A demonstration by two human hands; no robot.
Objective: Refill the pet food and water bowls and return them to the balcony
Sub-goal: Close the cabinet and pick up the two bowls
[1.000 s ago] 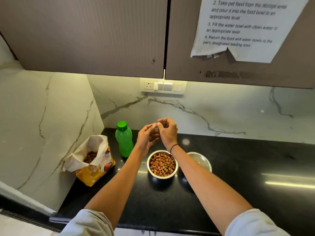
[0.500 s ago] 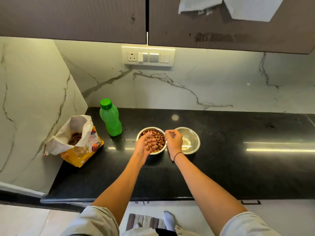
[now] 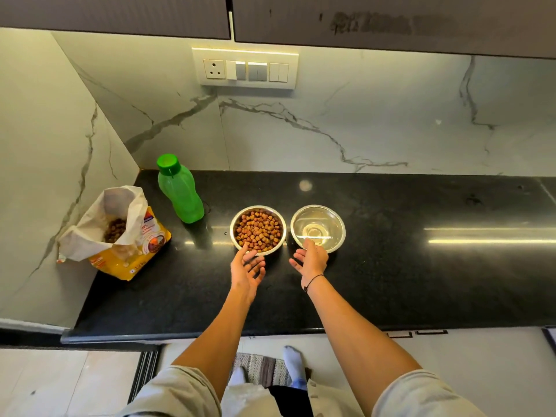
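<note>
2 steel bowls sit side by side on the black counter [image 3: 391, 281], close together but not touching. The food bowl [image 3: 257, 230] is full of brown kibble; the water bowl [image 3: 318, 228], just to its right, holds clear water.

The left hand [image 3: 247, 270] reaches toward the near rim of the food bowl, palm turned up, its grip spread and holding nothing; the fingertips lie at or just over the rim, and whether they touch the metal cannot be told. The right hand [image 3: 310, 258] reaches toward the near rim of the water bowl in the same way, its grip spread and relaxed, nothing in it, fingertips at the rim. A thin dark band [image 3: 313, 281] circles the right wrist.

Left of the left hand and a little farther back stands a green bottle [image 3: 180, 189] with its cap on, near the food bowl. Farther left again, against the marble side wall, an open yellow kibble bag [image 3: 117, 233] leans with its mouth folded back and brown pellets showing inside.

Beyond both hands, on the marble back wall, is a socket and switch panel [image 3: 245, 69], with dark cabinets [image 3: 120, 13] above it. Below the counter edge, 2 socked feet [image 3: 293, 364] stand on a striped mat [image 3: 261, 368].
</note>
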